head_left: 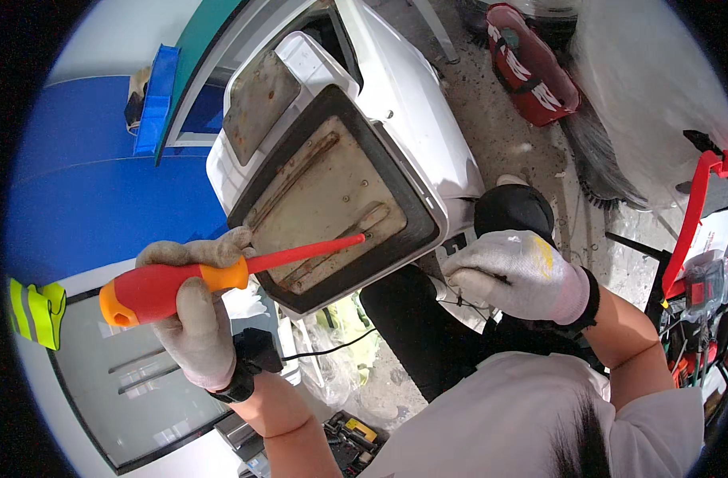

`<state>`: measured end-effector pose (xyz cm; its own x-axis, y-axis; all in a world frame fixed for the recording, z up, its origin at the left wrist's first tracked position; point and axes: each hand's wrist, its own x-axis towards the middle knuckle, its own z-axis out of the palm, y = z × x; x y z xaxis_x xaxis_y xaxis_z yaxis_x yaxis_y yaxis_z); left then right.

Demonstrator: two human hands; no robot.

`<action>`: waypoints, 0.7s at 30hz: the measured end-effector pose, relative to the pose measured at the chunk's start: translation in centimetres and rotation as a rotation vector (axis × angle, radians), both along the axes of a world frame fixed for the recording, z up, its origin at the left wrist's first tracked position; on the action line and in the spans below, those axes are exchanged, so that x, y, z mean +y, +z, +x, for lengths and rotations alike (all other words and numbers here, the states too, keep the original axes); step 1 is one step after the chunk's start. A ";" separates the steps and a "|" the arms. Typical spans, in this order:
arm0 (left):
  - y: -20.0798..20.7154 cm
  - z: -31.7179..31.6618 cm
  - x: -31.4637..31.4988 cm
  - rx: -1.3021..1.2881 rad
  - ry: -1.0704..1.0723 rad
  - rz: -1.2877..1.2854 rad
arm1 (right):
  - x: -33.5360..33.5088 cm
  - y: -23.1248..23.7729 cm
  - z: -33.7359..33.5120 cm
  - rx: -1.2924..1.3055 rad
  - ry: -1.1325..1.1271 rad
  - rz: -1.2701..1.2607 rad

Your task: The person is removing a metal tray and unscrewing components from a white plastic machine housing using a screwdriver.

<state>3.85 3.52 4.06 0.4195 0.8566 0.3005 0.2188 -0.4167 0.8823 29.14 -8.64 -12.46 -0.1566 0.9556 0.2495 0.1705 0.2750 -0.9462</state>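
My gloved left hand (196,334) is wrapped round the handle of a large red and orange screwdriver (160,293). Its long red shaft points right, over a worn metal plate (324,191) with a dark rubber-like border. The tip lies at a small screw on this plate; whether they touch I cannot tell. The plate is set into the end of a white machine housing (427,103), beside a smaller rusty panel (260,103). Right of the housing, my gloved right hand (527,275) is closed with fingers curled together. Anything inside them is hidden.
A red tool bag (531,76) lies on the floor at the far right, by dark brush bristles (599,151). Several tools crowd the right edge, near a red bar (686,223). At left hang a blue folder-like item (156,99) and a yellow reflective vest (37,313).
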 end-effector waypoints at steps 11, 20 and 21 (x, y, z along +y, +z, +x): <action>-0.5 0.8 -0.8 0.081 0.257 0.108 | 0.1 -0.2 0.0 0.018 -0.001 0.031; -1.4 2.6 -2.3 0.141 0.611 0.190 | 0.6 -0.6 -0.4 0.008 -0.069 0.090; -1.5 3.0 -2.6 0.142 0.610 0.189 | 0.7 -0.7 -0.4 0.011 -0.074 0.097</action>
<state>6.84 0.96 2.60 -0.0782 0.8913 0.4467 0.5736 -0.3263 0.7514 28.76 -7.99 -13.15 -0.0830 0.9358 0.3427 0.1831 0.3524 -0.9178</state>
